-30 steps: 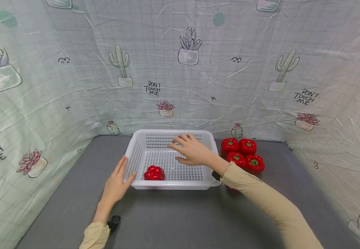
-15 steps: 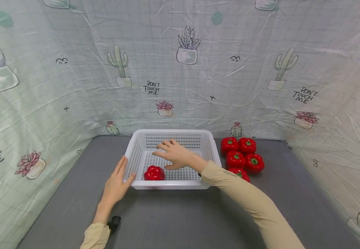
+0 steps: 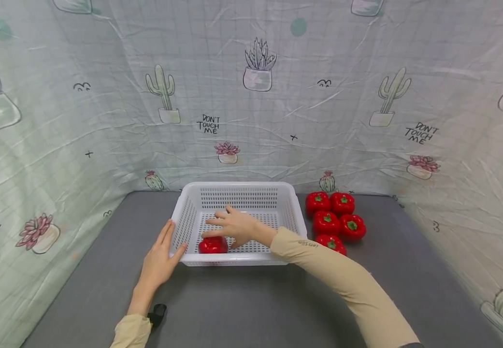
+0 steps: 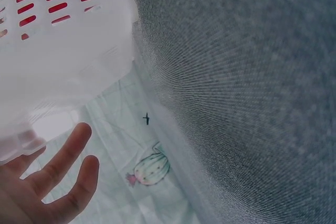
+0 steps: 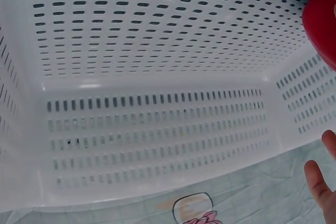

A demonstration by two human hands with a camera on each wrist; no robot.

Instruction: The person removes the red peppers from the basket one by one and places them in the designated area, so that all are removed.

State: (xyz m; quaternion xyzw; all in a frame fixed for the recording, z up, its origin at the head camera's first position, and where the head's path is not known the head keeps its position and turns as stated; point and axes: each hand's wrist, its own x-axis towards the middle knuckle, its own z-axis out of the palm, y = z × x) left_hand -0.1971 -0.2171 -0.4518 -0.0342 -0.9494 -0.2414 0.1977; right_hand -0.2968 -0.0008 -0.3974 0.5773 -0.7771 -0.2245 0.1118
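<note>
A red bell pepper (image 3: pixel 213 245) sits in the front left corner of a white plastic basket (image 3: pixel 242 258) with slotted walls. My right hand (image 3: pixel 239 228) is inside the basket, its spread fingers over the pepper and hiding its top. The right wrist view shows part of the pepper (image 5: pixel 321 27) at the right edge, with two fingertips below it. My left hand (image 3: pixel 157 263) rests at the basket's front left corner, thumb by the rim and fingers extended along the outside. In the left wrist view, its fingers (image 4: pixel 58 169) are apart beside the basket wall.
Several red bell peppers (image 3: pixel 326 223) with green stems stand clustered right of the basket. A dark grey cloth (image 3: pixel 242 304) covers the table. A pale curtain (image 3: pixel 251 116) printed with cacti hangs behind and at both sides.
My right hand has moved left and down within the basket, from near its middle to over the pepper. The left hand has stayed at the rim. The view has shifted slightly.
</note>
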